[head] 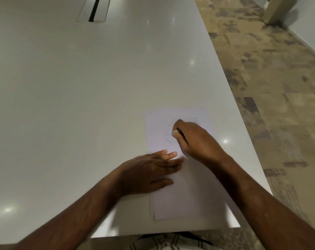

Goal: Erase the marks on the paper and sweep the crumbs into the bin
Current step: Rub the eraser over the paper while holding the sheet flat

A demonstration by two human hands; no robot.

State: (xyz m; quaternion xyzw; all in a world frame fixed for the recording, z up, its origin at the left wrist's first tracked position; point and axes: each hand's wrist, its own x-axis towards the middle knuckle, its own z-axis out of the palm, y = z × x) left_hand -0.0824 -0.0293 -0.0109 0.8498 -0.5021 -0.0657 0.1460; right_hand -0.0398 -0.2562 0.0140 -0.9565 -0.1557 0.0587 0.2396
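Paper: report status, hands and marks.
Left hand flat on paper. Right hand grips eraser. Marks remain. No bin visible.

no readable text, only pencil strokes

Count per kind:
Hands: two, left hand (149,173), right hand (194,139).
Eraser (175,132): one.
Paper (180,201): at least two stacked sheets, exact number unclear.
Pencil marks (169,140) on paper: three visible.
Table (81,87): one.
Cable slot (94,9) in table: one.
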